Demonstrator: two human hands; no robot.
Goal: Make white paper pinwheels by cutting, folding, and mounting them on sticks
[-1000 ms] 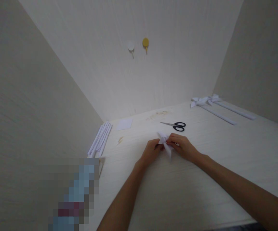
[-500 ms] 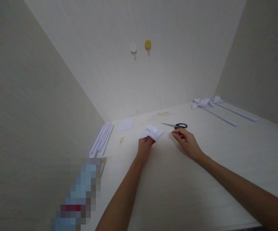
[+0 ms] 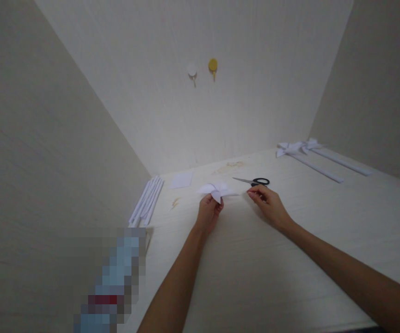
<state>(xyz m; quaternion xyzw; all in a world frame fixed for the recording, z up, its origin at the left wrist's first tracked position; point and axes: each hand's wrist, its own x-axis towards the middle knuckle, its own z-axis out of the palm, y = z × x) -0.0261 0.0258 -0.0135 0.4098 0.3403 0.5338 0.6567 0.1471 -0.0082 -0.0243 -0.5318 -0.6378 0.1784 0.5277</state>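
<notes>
A white paper pinwheel (image 3: 218, 189) is held from below in my left hand (image 3: 209, 212), its folded blades spread above the fingers. The fingers are closed, and their grip under the paper is partly hidden. My right hand (image 3: 268, 203) is just to the right of the pinwheel, thumb and fingertips pinched together. Whatever it may hold is too small to make out. Directly behind the right fingertips lies a pair of scissors (image 3: 255, 181) with black handles, blades pointing left.
A square white paper (image 3: 181, 180) lies at the back left, beside several rolled paper sticks (image 3: 147, 200). Thin wooden sticks (image 3: 175, 202) lie nearby, with more small pieces (image 3: 234, 164) at the back. Two pinwheels on paper sticks (image 3: 317, 162) rest at the right. Two hooks (image 3: 212, 64) are on the wall.
The pinwheel has turned and tilted in my left hand, so its blades now show spread out. My right hand has hardly moved.
</notes>
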